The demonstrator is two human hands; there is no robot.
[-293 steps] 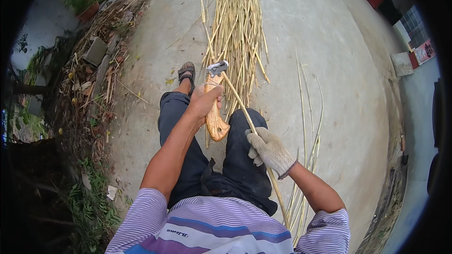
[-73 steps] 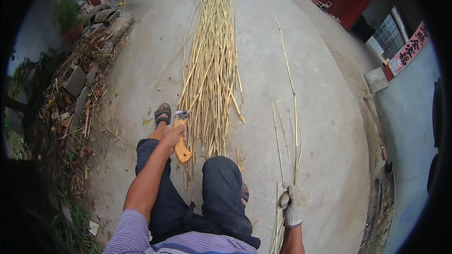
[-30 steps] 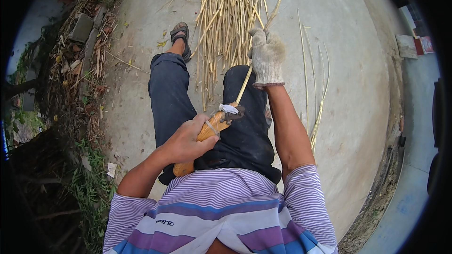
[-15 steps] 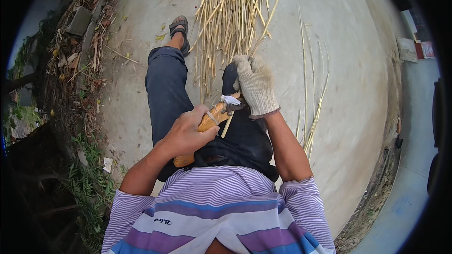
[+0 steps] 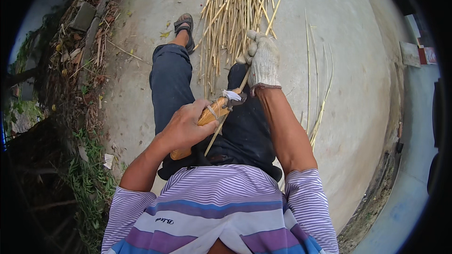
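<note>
My bare left hand (image 5: 188, 121) is wrapped round the yellowish wooden handle (image 5: 210, 114) of a hand tool above my lap. White cloth (image 5: 231, 95) is tied near the tool's dark metal head (image 5: 241, 99). My right hand (image 5: 265, 63), in a knitted off-white glove, grips a thin straw-coloured cane (image 5: 215, 137). The cane slants past the tool's head, its near end over my lap and its far part reaching beyond the glove. Whether the head clamps the cane or only touches it, I cannot tell.
A large bundle of dry canes (image 5: 235, 14) lies on the concrete ground ahead. Several thin canes (image 5: 320, 108) lie to the right. My sandalled foot (image 5: 184, 30) stands left of the bundle. Debris, a concrete block (image 5: 83, 16) and weeds (image 5: 89, 183) line the left edge.
My gloved right hand has moved away from the tool's head, farther up the cane. More of the cane now shows on the near side of the tool. The left hand keeps its hold.
</note>
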